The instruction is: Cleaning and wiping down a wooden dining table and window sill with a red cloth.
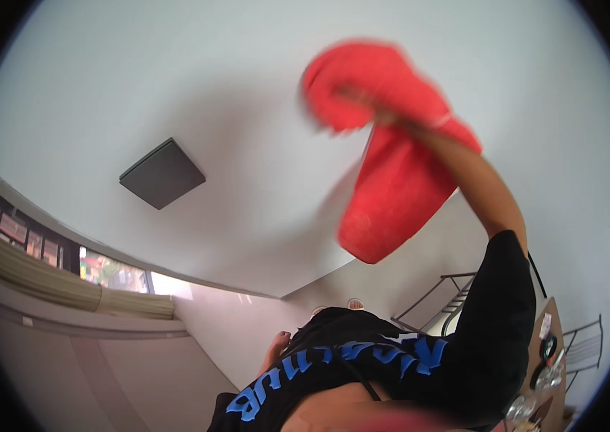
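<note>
Between twelve and one o'clock, the right hand [373, 109] is raised over a white surface [67, 93], fingers apparently bunched in a red cloth [400, 196]. Blur and folds hide the exact grip. One lobe of the cloth curls round the hand toward twelve; the other hangs past the wrist toward one. Whether the cloth touches the surface I cannot tell.

Low at six o'clock, by the shirt [493, 317], shows what looks to be the left hand [279, 347], apart from the cloth; whether its fingers are spread or pressed together I cannot tell.

As for progress, the work looks to be midway: the cloth is up and in hand, not yet spread flat, folded or put down. No mark on the surface shows how much is done, so how much is left stays unclear.

Toward ten o'clock a dark box [164, 174] sits on the same surface, well apart from the cloth. The window [114, 271] and curtain [67, 291] lie between eight and nine. At four o'clock are a chair [431, 297] and a table [535, 344] with small things on it.
</note>
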Demonstrator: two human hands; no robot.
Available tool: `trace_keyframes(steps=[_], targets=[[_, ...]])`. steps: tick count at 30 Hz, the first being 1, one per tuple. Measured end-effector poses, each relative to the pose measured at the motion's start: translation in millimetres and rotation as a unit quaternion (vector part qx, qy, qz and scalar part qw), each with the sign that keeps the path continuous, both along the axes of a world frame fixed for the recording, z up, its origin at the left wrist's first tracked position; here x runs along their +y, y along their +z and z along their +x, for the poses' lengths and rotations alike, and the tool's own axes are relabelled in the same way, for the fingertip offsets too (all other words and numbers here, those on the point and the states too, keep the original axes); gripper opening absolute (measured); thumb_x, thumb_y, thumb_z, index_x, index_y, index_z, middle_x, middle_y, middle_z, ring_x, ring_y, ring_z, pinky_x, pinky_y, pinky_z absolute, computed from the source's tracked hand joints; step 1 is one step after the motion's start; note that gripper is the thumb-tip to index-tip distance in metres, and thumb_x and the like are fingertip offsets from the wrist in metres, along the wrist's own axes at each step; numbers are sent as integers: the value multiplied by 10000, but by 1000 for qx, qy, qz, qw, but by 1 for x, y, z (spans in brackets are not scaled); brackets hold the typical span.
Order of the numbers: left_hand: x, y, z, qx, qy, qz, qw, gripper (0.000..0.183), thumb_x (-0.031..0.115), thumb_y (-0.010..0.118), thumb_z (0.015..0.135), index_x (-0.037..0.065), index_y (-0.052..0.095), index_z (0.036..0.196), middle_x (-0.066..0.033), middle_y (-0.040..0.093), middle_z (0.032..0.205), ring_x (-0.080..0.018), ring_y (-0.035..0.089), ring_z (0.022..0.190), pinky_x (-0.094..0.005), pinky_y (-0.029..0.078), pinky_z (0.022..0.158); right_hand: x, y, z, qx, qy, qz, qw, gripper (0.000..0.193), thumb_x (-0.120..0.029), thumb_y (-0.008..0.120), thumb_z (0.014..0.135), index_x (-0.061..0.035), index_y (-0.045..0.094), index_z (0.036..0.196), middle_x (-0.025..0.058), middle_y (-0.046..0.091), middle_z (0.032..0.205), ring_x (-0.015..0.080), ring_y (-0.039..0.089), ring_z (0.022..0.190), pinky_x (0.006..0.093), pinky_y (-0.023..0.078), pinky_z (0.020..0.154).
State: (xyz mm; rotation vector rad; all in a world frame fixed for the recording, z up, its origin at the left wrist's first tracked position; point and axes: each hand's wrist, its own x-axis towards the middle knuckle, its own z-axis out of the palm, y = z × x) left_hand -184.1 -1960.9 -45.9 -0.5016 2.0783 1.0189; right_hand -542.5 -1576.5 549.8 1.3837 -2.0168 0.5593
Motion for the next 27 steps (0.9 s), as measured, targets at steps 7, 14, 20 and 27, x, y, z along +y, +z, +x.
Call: trace_keyframes(steps=[7, 14, 20, 27], targets=[[-70, -67, -27, -124, -71, 150, 978, 395, 277, 461, 947, 71, 541, 1274, -138, 674, 1083, -282, 659, 938, -537, 473, 830, -17, 124, -5, 107, -206, -463, 856, 332, -267, 464, 995, 14, 523, 1162, 185, 665, 831, 308, 661, 738, 407, 498, 654], [-24, -48, -154, -175, -21, 245, 953, 408, 388, 500, 957, 134, 501, 1276, -100, 586, 1215, -259, 592, 1060, -533, 454, 856, -168, -78, 105, -274, -264, -45, 924, 623, -394, 537, 904, 24, 421, 1351, 226, 669, 762, 431, 659, 732, 561, 509, 750], [96, 116, -175, 364, -481, 249, 757, 538, 520, 429, 983, 66, 492, 1264, -158, 516, 1286, -301, 494, 1196, -476, 457, 983, -180, -322, 215, -545, -320, -70, 772, 443, -415, 512, 872, -43, 683, 1040, 271, 680, 943, 420, 655, 934, 508, 504, 834], [218, 228, -81, 142, -413, 511, 740, 256, 200, 569, 942, 40, 549, 1141, -160, 606, 1159, -311, 598, 1068, -401, 506, 925, -72, -302, 402, -504, -361, -499, 605, 403, -335, 502, 907, 12, 681, 1005, 152, 697, 896, 254, 651, 830, 401, 509, 770]])
